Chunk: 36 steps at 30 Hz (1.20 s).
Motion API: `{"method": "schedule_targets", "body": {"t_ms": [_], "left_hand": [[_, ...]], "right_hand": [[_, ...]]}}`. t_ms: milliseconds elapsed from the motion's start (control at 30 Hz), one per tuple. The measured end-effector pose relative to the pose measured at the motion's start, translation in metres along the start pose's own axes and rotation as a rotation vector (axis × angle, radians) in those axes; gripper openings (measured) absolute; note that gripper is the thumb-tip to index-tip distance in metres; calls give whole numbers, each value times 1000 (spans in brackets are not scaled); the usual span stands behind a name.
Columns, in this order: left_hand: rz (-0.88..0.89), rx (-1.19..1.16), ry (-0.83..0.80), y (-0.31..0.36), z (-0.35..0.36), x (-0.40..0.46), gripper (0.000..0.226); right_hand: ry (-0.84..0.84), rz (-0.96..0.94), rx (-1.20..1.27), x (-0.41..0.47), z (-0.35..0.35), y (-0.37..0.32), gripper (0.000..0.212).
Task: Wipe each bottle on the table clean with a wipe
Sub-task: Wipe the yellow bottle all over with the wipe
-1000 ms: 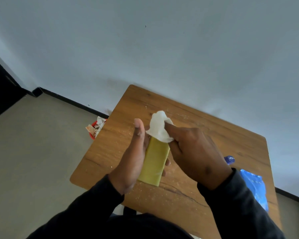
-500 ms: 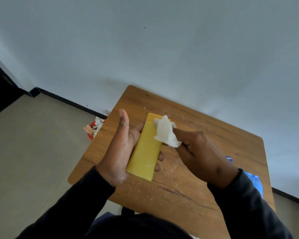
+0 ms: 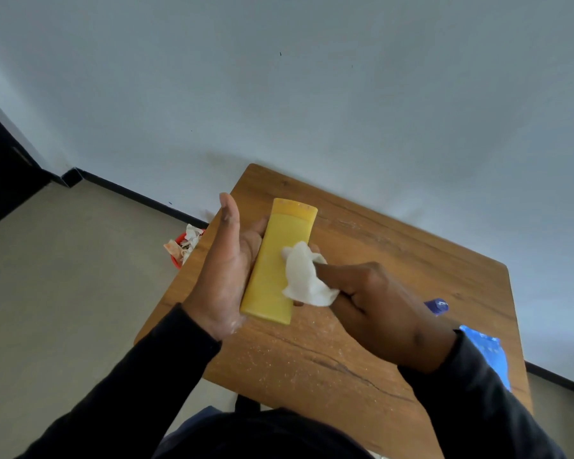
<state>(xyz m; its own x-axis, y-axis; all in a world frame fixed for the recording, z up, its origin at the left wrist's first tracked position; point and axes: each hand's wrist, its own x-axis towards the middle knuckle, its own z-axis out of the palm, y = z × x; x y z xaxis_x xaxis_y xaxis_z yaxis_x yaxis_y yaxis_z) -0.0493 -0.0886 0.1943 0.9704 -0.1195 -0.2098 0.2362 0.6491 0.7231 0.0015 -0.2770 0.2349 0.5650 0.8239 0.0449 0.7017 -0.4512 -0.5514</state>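
**Mia:** When you look down from the head camera, what do you see?

**Ben:** I see a yellow bottle [image 3: 275,263]. It is flat and long. The left hand [image 3: 224,270] holds it up over the wooden table [image 3: 395,260]. The fingers curl round the back of the bottle, and the thumb sticks straight up beside it.

**Mia:** What does the other hand do?

**Ben:** The right hand [image 3: 381,313] pinches a white wipe [image 3: 307,279]. The wipe is all scrunched up. It presses on the front of the bottle, near the middle, at the right edge.

**Mia:** Is anything in the bottle?

**Ben:** I cannot tell. You can't see through it.

**Mia:** Are there more things that hold stuff?

**Ben:** Yes. A red bin [image 3: 181,245] sits on the floor, just beside the left edge of the table. It has crumpled white papers in it. A blue pack [image 3: 489,352] lies at the right edge of the table, partly behind the dark sleeve [image 3: 471,399]. A small blue cap [image 3: 437,306] peeks out near the right wrist.

**Mia:** Can you read any words?

**Ben:** No. The bottle's front is plain yellow. The blue pack has some marks, but they are too blurry to read.
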Motion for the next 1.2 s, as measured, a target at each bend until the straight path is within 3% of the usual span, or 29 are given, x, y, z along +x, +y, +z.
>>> {"method": "schedule_targets", "body": {"t_ms": [167, 300, 467, 567, 667, 800, 967, 1100, 1200], "left_hand": [[-5, 8, -22, -4, 7, -1, 101], [-11, 42, -21, -8, 3, -5, 98], [17, 99, -25, -11, 5, -7, 93], [23, 124, 19, -9, 6, -7, 92], [13, 182, 76, -14, 10, -8, 90], [4, 208, 156, -17, 16, -8, 87], [36, 145, 76, -7, 5, -9, 92], [-25, 80, -32, -7, 2, -8, 99], [-35, 30, -59, -4, 4, -7, 103]], "right_hand": [[168, 94, -89, 7, 0, 7, 19], [23, 31, -69, -2, 2, -10, 22], [223, 121, -141, 5, 1, 1, 21], [158, 97, -100, 2, -1, 0, 11], [63, 70, -138, 5, 5, -12, 29], [169, 82, -213, 18, 10, -14, 38], [68, 68, -204, 5, 10, -18, 31], [201, 108, -241, 7, -4, 1, 26], [135, 67, -212, 6, -10, 1, 29]]}}
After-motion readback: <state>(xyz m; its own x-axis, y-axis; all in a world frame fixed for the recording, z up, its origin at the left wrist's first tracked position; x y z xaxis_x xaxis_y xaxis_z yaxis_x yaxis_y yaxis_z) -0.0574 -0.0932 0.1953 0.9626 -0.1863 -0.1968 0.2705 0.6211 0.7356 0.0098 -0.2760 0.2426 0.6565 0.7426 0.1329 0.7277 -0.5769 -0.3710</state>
